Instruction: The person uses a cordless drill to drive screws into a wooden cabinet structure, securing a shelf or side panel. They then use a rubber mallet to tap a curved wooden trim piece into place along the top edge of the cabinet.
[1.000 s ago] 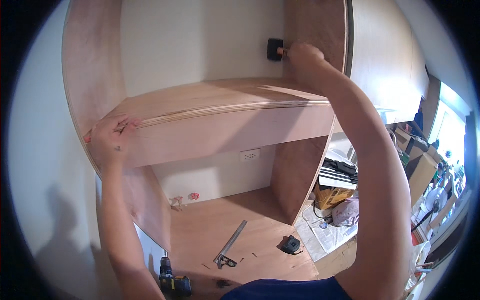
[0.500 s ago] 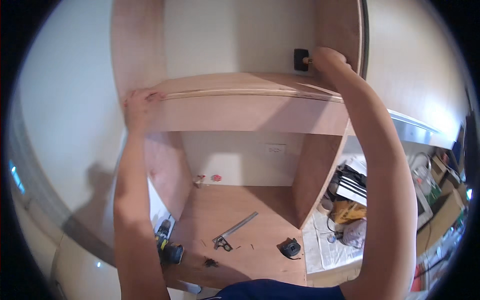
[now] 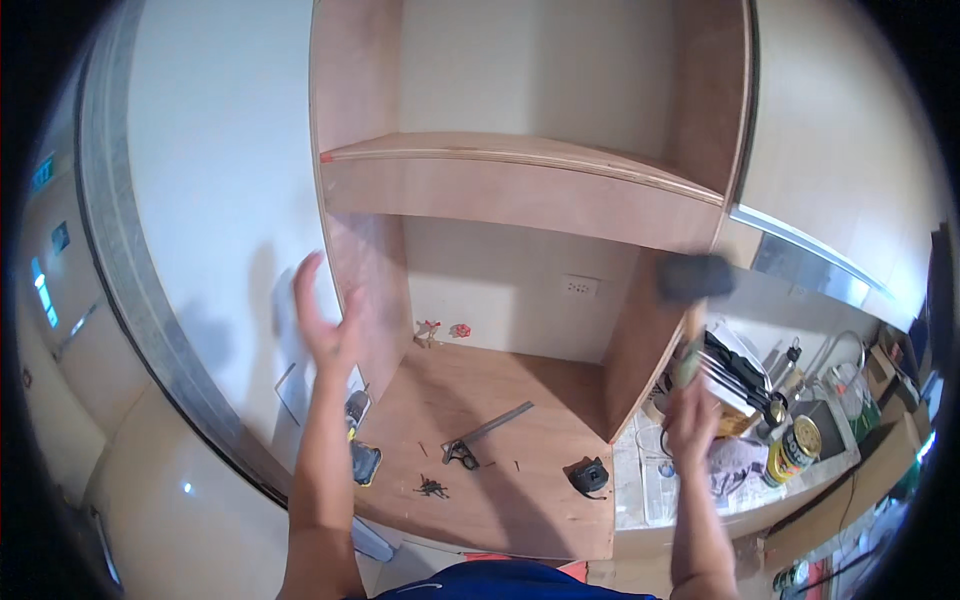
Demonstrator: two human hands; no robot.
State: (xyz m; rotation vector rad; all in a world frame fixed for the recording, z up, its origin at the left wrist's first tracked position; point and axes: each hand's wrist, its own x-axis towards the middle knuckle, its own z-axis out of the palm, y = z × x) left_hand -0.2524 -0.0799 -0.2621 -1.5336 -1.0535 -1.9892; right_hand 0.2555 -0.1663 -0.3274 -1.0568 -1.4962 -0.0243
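My right hand grips the wooden handle of a black-headed rubber mallet, held upright in front of the cabinet's right side panel and slightly blurred. My left hand is raised with thumb and fingers apart, near the left side panel, holding nothing. Between the hands spans a plywood shelf with a front board, fitted between the two side panels. Below it, a combination square, a black tape measure and a small pile of dark screws lie on the lower plywood surface.
A cordless drill lies at the lower surface's left edge, beside my left forearm. A wall socket is on the back wall. On the right, a counter holds a sink, a yellow can and clutter. A cabinet door hangs above it.
My left hand has let go of the shelf's left end and dropped lower. My right hand has brought the mallet down and out from above the shelf. The view has shifted left.
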